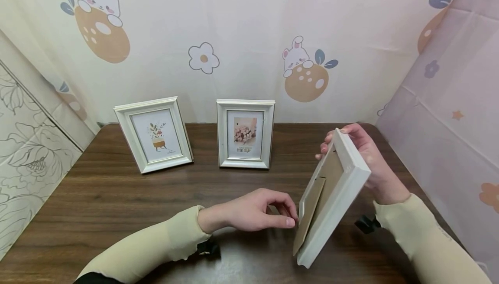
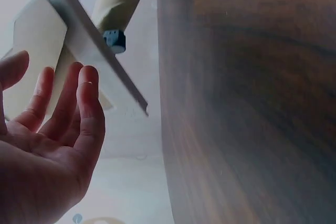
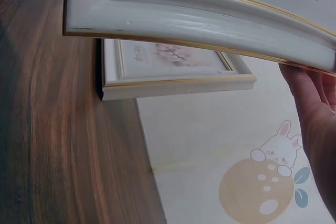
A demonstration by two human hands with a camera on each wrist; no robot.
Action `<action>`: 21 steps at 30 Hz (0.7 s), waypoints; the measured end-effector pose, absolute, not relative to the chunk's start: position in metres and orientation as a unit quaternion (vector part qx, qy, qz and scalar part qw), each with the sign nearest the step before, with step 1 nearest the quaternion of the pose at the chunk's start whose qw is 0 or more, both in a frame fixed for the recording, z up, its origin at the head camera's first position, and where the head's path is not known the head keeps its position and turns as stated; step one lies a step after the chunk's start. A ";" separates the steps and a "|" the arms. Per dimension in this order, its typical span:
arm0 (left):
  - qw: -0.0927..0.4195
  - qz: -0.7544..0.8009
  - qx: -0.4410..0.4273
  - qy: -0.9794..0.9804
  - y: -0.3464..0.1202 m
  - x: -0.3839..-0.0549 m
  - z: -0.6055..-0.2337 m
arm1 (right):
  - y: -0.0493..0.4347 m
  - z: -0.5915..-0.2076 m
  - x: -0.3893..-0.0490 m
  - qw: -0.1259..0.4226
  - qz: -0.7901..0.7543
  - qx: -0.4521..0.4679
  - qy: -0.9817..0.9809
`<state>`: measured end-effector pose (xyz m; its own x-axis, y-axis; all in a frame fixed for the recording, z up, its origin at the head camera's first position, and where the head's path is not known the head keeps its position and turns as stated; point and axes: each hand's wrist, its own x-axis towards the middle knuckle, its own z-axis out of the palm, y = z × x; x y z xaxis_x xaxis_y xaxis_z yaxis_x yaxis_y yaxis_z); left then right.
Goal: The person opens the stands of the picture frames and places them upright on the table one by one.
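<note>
My right hand (image 1: 368, 156) grips a white picture frame (image 1: 343, 201) by its upper end and holds it tilted on the right side of the table. Its brown back, with a cardboard easel leg (image 1: 310, 217), is turned toward the left hand. My left hand (image 1: 255, 210) is just left of that leg, fingers loosely bent and thumb extended, holding nothing. In the left wrist view, its fingertips (image 2: 90, 74) overlap the frame's back. The right wrist view shows the frame's white front moulding (image 3: 184, 17) with thin gold edging.
Two white picture frames stand at the back of the dark wooden table (image 1: 156, 201): one with a potted-plant print (image 1: 157, 138), one with a pink flower print (image 1: 244, 136). Behind hangs a curtain (image 1: 249, 24) with rabbits; another patterned curtain (image 1: 448, 115) borders the right side.
</note>
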<state>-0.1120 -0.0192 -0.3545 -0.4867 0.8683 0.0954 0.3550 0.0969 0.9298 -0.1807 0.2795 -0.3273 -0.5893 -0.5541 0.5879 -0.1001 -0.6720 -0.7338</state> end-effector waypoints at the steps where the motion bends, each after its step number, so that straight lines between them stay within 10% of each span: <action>1: 0.254 0.509 0.442 0.694 -0.018 -0.111 -0.355 | 0.279 -0.327 -0.180 0.141 -0.808 -0.427 0.381; 21: 0.255 0.521 0.422 0.697 -0.017 -0.107 -0.354 | 0.285 -0.322 -0.175 0.110 -0.819 -0.403 0.394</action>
<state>-0.1070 -0.0166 -0.3539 -0.5141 0.8536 0.0845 0.3226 0.1011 0.9411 -0.1746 0.2845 -0.3222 -0.6513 -0.4973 0.5731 -0.1370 -0.6659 -0.7334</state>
